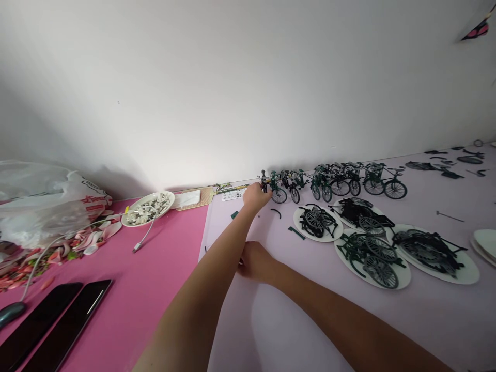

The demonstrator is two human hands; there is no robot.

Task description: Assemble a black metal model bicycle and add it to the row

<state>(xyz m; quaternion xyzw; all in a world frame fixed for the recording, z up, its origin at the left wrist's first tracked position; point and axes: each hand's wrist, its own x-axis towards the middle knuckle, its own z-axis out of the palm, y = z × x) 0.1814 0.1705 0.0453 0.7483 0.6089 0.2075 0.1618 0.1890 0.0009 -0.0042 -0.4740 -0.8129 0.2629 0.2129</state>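
Observation:
My left hand (256,197) reaches to the back of the table by the wall, its fingers closed on a small model bicycle (264,181) at the left end of a row. To its right stand several upright dark green and black model bicycles (341,178), packed close together. My right hand (256,261) is lower, its fingers curled and partly hidden behind my left forearm; what they hold, if anything, cannot be made out. Loose bicycle parts lie about: a curved black strip (276,213) and a green piece (296,233).
On the right, plates with bicycle parts (341,232) and a stack of white plates (486,243) sit on the pale sheet. Further back lie loose parts (422,166). The pink side bears a dish of pebbles (126,219), a cable (143,240), two phones (73,325), and a plastic bag (50,196).

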